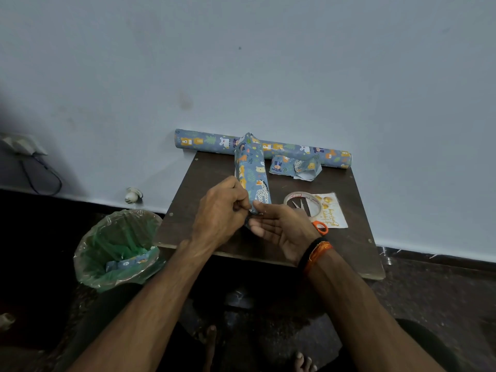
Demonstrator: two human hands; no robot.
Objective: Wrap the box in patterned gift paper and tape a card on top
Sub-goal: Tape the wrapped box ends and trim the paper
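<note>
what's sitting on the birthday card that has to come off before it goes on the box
The tape roll and the scissors lie on the card, right of the wrapped box. Both hands are on the box's near end.

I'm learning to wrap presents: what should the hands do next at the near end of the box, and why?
Probably press the near flap flat and tape it. The left hand pinches something small at the near end of the wrapped box, the right hand lies open beside it, and the tape roll sits by the card, which is not yet on top.
</note>
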